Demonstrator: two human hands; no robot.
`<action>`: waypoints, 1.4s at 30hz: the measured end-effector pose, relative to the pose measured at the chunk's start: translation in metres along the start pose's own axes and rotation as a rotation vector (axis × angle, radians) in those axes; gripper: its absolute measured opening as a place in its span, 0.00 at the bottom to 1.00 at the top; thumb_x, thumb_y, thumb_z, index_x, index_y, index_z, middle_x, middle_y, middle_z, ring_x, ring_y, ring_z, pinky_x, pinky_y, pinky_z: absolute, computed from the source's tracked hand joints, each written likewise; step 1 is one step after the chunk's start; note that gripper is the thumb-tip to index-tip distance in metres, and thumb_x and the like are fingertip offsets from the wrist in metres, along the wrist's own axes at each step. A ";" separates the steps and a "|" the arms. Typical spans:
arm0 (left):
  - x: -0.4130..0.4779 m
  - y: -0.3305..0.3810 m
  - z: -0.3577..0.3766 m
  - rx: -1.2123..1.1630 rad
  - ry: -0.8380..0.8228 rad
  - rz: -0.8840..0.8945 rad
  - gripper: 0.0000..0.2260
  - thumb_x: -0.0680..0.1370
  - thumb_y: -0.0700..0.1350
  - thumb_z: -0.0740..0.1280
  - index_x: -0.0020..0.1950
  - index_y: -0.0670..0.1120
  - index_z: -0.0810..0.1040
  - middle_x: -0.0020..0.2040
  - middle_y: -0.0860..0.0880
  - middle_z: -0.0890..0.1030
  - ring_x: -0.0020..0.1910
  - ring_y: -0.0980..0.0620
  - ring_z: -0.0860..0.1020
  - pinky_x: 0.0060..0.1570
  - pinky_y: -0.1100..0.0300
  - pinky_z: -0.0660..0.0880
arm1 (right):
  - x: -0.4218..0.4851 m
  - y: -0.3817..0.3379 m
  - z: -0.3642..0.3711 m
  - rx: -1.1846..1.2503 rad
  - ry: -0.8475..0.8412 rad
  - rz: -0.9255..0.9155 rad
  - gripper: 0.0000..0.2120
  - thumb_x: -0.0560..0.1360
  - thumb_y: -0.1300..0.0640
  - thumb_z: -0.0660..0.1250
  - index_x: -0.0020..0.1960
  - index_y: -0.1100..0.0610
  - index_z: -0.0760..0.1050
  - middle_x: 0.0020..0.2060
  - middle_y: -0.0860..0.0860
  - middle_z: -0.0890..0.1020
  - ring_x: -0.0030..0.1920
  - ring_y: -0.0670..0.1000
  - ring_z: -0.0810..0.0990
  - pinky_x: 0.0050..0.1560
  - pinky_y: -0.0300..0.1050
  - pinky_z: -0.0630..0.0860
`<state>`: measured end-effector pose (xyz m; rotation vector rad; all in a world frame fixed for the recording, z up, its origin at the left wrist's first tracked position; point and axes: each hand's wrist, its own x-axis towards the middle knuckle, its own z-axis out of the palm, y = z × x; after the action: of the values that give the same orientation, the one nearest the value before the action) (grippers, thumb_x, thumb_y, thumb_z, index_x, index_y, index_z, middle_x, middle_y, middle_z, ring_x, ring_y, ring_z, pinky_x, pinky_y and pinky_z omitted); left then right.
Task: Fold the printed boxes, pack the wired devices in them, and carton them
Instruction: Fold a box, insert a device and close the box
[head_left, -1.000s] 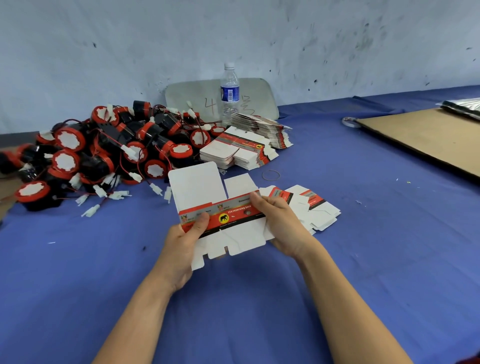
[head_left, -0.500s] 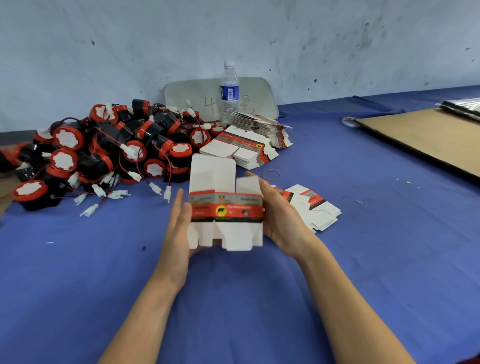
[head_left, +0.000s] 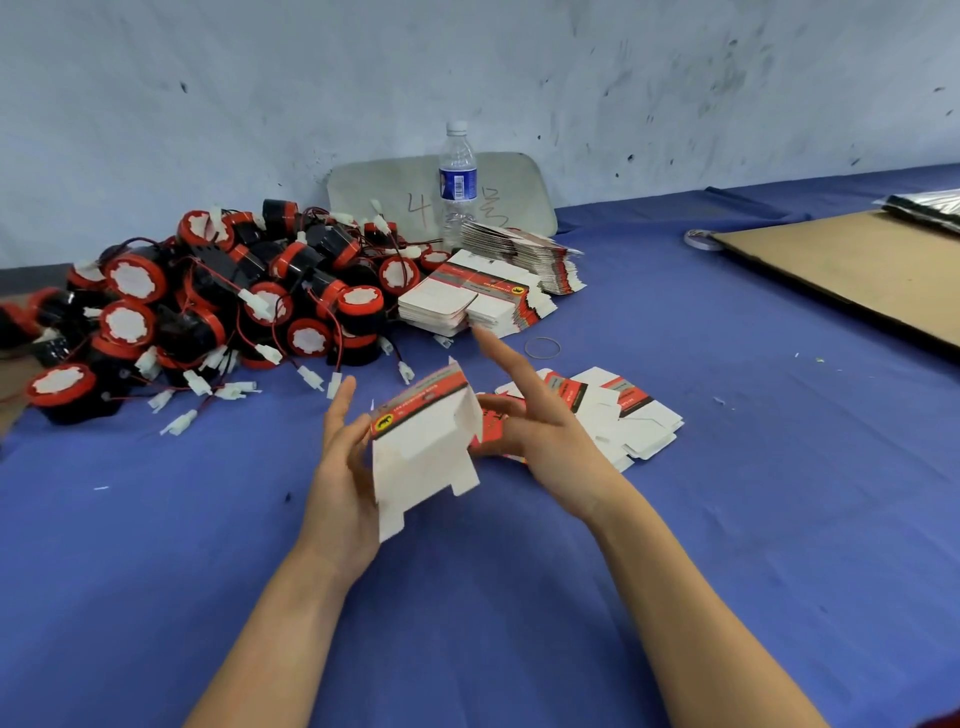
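Left hand (head_left: 343, 457) is open, straight fingers pressed flat on the left side of the half-folded printed box (head_left: 423, 452). Right hand (head_left: 545, 431) is loosely spread, fingertips touching its right side. Loose flat boxes (head_left: 623, 415) lie at 3 o'clock, stacked blanks (head_left: 467, 301) at 12, and the wired devices (head_left: 234, 301) are piled at 10 on the blue table (head_left: 727, 519).

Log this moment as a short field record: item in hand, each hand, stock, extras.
In hand: red-banded white printed cardboard box, half-erected, flaps open
Left hand: fingers straight, pressed on the box's left side
Right hand: at the box's right end, index finger raised; grip blurred
Devices: pile of red-and-black round wired devices, on the left
Blanks: stacked flat printed box blanks beyond the hands; loose flat blanks to the right
Extras: clear plastic water bottle, brown cardboard sheet, on the blue cloth table
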<state>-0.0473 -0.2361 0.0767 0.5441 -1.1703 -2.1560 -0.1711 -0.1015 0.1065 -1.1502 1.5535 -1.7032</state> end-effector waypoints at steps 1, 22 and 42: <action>0.000 0.001 -0.001 -0.020 0.009 -0.009 0.17 0.82 0.49 0.58 0.70 0.62 0.70 0.51 0.55 0.84 0.44 0.54 0.84 0.33 0.62 0.79 | -0.001 0.000 0.003 -0.121 -0.033 -0.051 0.42 0.72 0.75 0.56 0.71 0.33 0.61 0.75 0.43 0.61 0.70 0.46 0.68 0.60 0.49 0.77; -0.020 -0.008 0.009 0.963 0.027 0.632 0.20 0.77 0.69 0.47 0.69 0.73 0.61 0.55 0.54 0.81 0.34 0.57 0.80 0.33 0.66 0.74 | 0.004 0.004 0.022 0.176 0.186 -0.005 0.23 0.72 0.41 0.65 0.67 0.37 0.68 0.62 0.43 0.79 0.62 0.47 0.78 0.65 0.57 0.73; -0.031 -0.001 0.027 0.550 -0.018 0.592 0.19 0.73 0.70 0.61 0.57 0.61 0.67 0.51 0.68 0.76 0.49 0.64 0.78 0.41 0.70 0.75 | 0.002 -0.002 0.023 0.016 0.157 -0.034 0.26 0.67 0.32 0.60 0.64 0.37 0.71 0.46 0.34 0.82 0.47 0.38 0.80 0.49 0.36 0.75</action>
<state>-0.0415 -0.1979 0.0917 0.3378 -1.6921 -1.3405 -0.1515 -0.1144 0.1077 -1.0628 1.6182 -1.8640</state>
